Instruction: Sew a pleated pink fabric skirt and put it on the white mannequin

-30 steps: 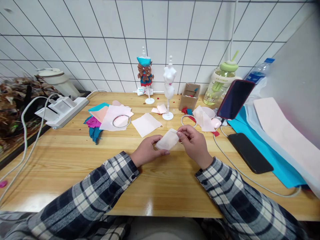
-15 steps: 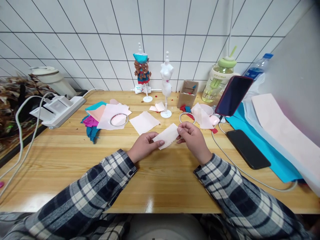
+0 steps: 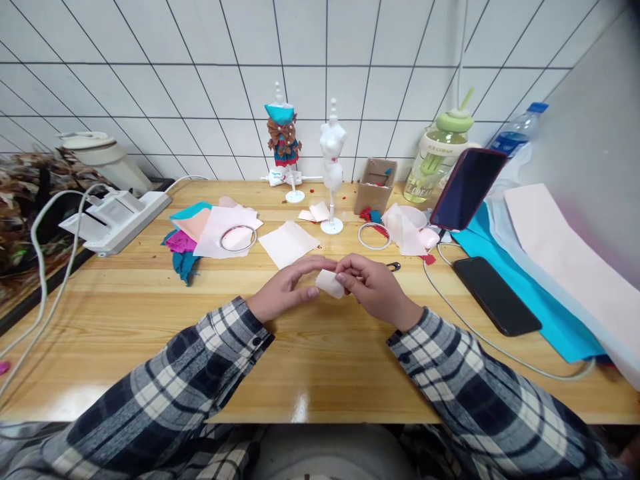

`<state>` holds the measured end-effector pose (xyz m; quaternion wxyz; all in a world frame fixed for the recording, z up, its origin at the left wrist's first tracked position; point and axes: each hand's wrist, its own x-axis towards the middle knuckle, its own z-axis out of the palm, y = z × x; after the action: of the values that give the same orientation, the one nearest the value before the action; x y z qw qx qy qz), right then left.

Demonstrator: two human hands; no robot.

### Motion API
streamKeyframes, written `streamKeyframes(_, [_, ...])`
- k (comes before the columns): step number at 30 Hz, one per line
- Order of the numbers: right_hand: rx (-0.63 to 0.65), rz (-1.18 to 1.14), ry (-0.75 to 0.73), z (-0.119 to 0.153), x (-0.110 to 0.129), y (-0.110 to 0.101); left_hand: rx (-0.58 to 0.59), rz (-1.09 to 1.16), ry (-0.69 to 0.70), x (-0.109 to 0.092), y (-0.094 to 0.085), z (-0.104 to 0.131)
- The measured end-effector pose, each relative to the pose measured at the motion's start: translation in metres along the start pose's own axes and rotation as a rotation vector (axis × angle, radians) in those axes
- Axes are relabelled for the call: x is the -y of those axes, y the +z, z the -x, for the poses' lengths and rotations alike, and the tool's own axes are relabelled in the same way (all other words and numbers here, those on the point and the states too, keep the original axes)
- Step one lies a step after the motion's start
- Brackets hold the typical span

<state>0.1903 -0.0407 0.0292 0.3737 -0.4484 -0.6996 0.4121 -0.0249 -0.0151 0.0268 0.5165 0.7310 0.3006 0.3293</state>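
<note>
Low over the middle of the table, a small pale pink piece of crepe paper (image 3: 330, 284) shows as a short, squarish shape, seemingly folded over. My right hand (image 3: 377, 288) pinches its right end between thumb and fingers. At the paper's left edge is my left hand (image 3: 285, 288), open, its fingers stretched along the far side and its thumb apart from them, the tip close to the paper. Just beyond lies a flat pale pink sheet (image 3: 289, 244). A white mini mannequin (image 3: 333, 153) stands behind that, next to another mannequin dressed in teal, brown and red (image 3: 283, 137).
Coloured paper scraps and a metal ring (image 3: 239, 238) lie left; a second ring (image 3: 375, 236) is right, before a cardboard box (image 3: 375, 190). A black-handled tool (image 3: 394, 267) shows behind my right hand. Phones (image 3: 495, 297), a cable, bottles and paper strips fill the right side.
The paper between my hands now looks much shorter, folded over. My left hand has opened from its pinch and stretched its fingers. My right hand has shifted slightly left, uncovering the black-handled tool.
</note>
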Motion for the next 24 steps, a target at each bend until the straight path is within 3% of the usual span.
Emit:
streamKeyframes(4, [-0.021,-0.078,0.021,-0.001,0.002,0.001,-0.007,-0.094,-0.135,0.002,0.01,0.0])
streamKeyframes(8, [-0.091,-0.388,0.198,-0.004,-0.001,0.002,-0.133,0.005,-0.226,0.008,0.015,-0.001])
streamKeyframes(11, [0.0,-0.606,0.362,-0.005,-0.003,0.007,-0.231,0.147,-0.246,0.009,0.017,-0.002])
streamKeyframes(14, [0.064,-0.575,0.402,-0.006,-0.005,0.015,-0.268,0.208,-0.253,0.009,0.018,-0.004])
streamKeyframes(20, [-0.069,-0.501,0.359,-0.006,-0.01,0.024,-0.268,0.212,-0.257,0.011,0.02,-0.006])
streamKeyframes(24, [-0.061,-0.476,0.362,-0.006,-0.011,0.022,-0.242,0.201,-0.275,0.013,0.021,-0.005])
